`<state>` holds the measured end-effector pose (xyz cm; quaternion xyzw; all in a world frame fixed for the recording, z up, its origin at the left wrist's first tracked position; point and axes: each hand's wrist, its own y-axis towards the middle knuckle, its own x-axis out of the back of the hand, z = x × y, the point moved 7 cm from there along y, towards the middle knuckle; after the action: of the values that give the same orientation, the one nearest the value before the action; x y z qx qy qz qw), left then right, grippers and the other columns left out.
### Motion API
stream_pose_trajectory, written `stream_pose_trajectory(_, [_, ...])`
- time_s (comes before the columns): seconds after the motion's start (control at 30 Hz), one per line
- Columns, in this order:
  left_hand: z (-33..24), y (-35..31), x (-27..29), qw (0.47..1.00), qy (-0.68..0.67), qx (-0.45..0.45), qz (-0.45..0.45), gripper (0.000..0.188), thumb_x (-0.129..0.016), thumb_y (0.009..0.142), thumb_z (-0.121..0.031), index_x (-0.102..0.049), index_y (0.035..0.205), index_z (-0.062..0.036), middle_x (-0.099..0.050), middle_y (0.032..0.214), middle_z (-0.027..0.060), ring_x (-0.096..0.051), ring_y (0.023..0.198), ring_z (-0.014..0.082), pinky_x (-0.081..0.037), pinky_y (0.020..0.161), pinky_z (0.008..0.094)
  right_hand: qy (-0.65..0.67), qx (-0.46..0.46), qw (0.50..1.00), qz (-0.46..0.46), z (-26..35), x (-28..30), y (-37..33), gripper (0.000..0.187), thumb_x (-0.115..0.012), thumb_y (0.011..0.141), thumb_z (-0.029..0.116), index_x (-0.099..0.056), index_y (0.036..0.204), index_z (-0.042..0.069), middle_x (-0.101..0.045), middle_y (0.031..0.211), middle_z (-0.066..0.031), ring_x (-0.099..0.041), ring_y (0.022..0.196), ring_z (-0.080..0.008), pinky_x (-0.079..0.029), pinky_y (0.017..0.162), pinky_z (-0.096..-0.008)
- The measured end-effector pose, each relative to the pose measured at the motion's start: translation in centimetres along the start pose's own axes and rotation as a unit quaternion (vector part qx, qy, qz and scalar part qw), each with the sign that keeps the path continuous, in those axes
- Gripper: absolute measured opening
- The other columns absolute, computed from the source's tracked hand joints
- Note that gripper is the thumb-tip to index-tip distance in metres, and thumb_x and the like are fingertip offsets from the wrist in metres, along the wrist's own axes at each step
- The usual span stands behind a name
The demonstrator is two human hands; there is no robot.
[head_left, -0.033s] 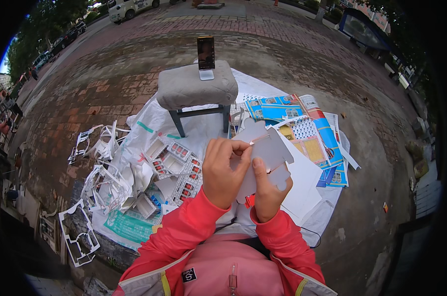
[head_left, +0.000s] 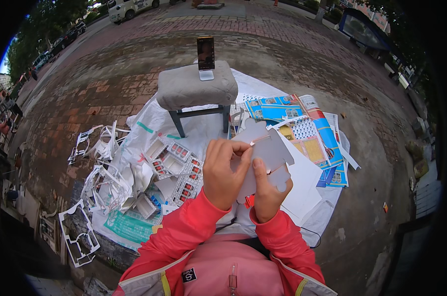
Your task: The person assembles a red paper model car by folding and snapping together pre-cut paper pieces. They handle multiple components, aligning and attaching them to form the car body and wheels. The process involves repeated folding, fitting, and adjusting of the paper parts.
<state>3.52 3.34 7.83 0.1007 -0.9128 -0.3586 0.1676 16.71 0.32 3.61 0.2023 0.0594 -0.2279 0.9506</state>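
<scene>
A flat die-cut card piece (head_left: pixel 274 149), pale grey with notched edges and slits, is held up in front of my body. My left hand (head_left: pixel 222 170) pinches it at the left, thumb and forefinger together beside an upper slit. My right hand (head_left: pixel 269 193) grips its lower part, with the thumb flat on the near face and the other fingers hidden behind. Just below the card a small red piece (head_left: pixel 249 201) shows between my hands; what it belongs to cannot be made out.
Folded card models (head_left: pixel 176 165) with red-patterned windows lie left on a white sheet (head_left: pixel 130 224), beside white cut-out scraps (head_left: pixel 105 185). Blue printed card sheets (head_left: pixel 327 135) lie at the right. Ahead, a grey padded stool (head_left: pixel 196 91) bears a phone (head_left: pixel 205 53) on a stand.
</scene>
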Motion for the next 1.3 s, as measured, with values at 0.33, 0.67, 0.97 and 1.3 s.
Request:
stream_pose_trajectory(0.33, [-0.7,-0.6,-0.4,0.995,-0.082,0.017,0.046,0.018,-0.062,0.087,0.001,-0.068,0.103,-0.0002,-0.062,0.093,0.0114,-0.057,0.079,0.0202,-0.047,0.07,0.0282,0.024,0.024,0.999,-0.017,0.9,0.5,-0.1,0.023,-0.066,0.089,0.004,-0.063,0.11,-0.004,-0.067,0.101,-0.0072,-0.062,0.087,-0.0126,-0.049,0.074,-0.0271])
stream_pose_trajectory(0.67, [0.1,0.3,0.4,0.996,-0.052,0.031,0.067,0.015,-0.068,0.084,-0.003,-0.067,0.099,0.0003,-0.062,0.089,0.0091,-0.059,0.076,0.0169,-0.047,0.068,0.0268,0.079,-0.045,0.995,0.038,0.3,0.6,1.1,0.024,-0.067,0.089,0.005,-0.064,0.111,-0.002,-0.067,0.101,-0.006,-0.061,0.087,-0.0116,-0.049,0.076,-0.0258])
stream_pose_trajectory(0.97, [1.6,0.9,0.5,0.976,-0.095,0.096,0.173,0.011,-0.067,0.084,-0.007,-0.066,0.094,-0.0015,-0.062,0.082,0.0093,-0.058,0.073,0.0222,-0.047,0.067,0.0328,0.01,-0.031,0.997,0.069,0.3,0.8,1.0,0.021,-0.066,0.088,0.004,-0.064,0.108,-0.003,-0.068,0.097,-0.0059,-0.06,0.085,-0.0112,-0.048,0.076,-0.0255])
stream_pose_trajectory(1.3, [0.2,0.8,-0.4,0.986,-0.065,0.021,0.153,0.012,-0.066,0.086,-0.005,-0.061,0.096,-0.0009,-0.061,0.08,0.0092,-0.06,0.073,0.0215,-0.048,0.067,0.0319,-0.095,0.097,0.99,0.045,2.0,1.1,1.2,0.015,-0.067,0.086,0.004,-0.065,0.099,-0.003,-0.066,0.092,-0.0085,-0.061,0.081,-0.0148,-0.047,0.071,-0.0279])
